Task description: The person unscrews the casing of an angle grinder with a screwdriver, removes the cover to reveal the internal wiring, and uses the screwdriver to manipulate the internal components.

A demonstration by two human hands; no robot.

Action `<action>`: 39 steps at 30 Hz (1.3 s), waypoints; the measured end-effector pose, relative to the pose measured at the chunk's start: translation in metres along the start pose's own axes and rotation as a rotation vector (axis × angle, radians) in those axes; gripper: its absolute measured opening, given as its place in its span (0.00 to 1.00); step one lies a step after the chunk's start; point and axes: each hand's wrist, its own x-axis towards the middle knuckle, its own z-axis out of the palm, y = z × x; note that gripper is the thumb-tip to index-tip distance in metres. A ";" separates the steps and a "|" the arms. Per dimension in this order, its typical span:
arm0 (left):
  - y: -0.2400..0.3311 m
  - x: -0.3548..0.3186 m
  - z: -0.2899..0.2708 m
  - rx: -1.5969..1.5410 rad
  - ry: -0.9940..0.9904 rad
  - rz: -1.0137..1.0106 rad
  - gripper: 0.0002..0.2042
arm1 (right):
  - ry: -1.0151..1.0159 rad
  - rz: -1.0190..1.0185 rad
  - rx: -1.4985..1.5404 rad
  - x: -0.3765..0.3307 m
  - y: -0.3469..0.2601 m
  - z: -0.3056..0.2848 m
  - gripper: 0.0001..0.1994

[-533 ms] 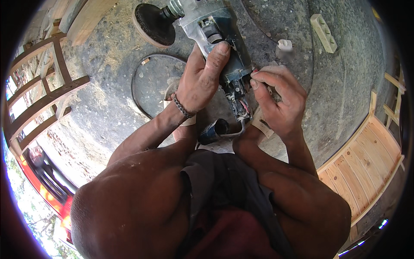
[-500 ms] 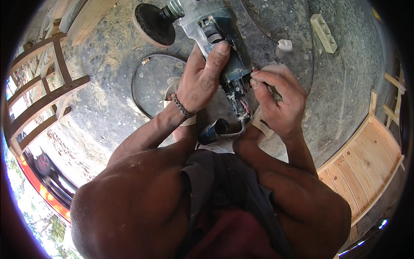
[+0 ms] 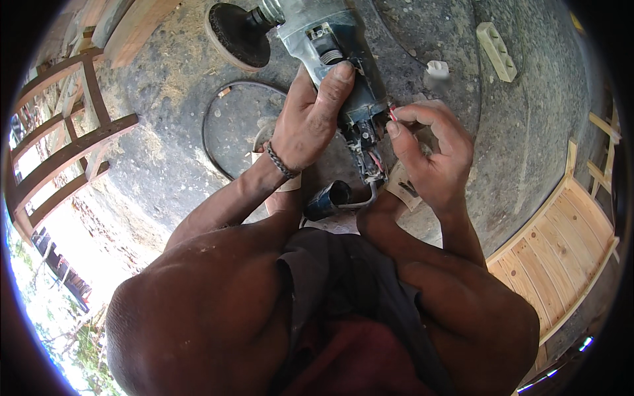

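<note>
Grey metal angle grinder with opened rear housing lies on the dusty grey concrete floor, top centre. Left hand closed around its body. Right hand, at 3 o'clock of the exposed wiring, pinches a small red wire end. Black round sanding disc at 10 o'clock. White plastic socket strip at 2 o'clock, well apart.

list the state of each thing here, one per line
angle grinder: rear housing off, wiring exposed, lying on the ground
sanding disc: mounted on the grinder head
left hand: gripping the grinder body
right hand: fingertips pinching a small red part at the open rear
blue handle cover: detached, lying below the grinder
power strip: lying on the ground, nothing plugged in
</note>
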 end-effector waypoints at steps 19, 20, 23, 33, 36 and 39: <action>-0.008 0.001 -0.007 0.081 0.012 0.006 0.22 | -0.008 -0.012 -0.045 0.002 0.000 0.005 0.06; -0.007 0.001 -0.007 0.073 0.015 0.008 0.22 | -0.004 -0.009 -0.051 0.002 -0.001 0.006 0.06; -0.003 -0.001 -0.001 0.051 0.033 0.001 0.23 | 0.003 -0.008 -0.081 0.002 -0.003 0.006 0.07; -0.006 0.000 -0.006 0.101 0.022 -0.017 0.23 | 0.028 -0.084 -0.178 0.002 -0.002 0.007 0.10; -0.002 -0.001 -0.001 0.093 0.035 -0.010 0.23 | 0.022 -0.108 -0.215 0.003 -0.004 0.008 0.10; -0.006 0.001 -0.006 0.108 0.021 -0.002 0.23 | 0.010 -0.132 -0.238 0.004 -0.006 0.007 0.10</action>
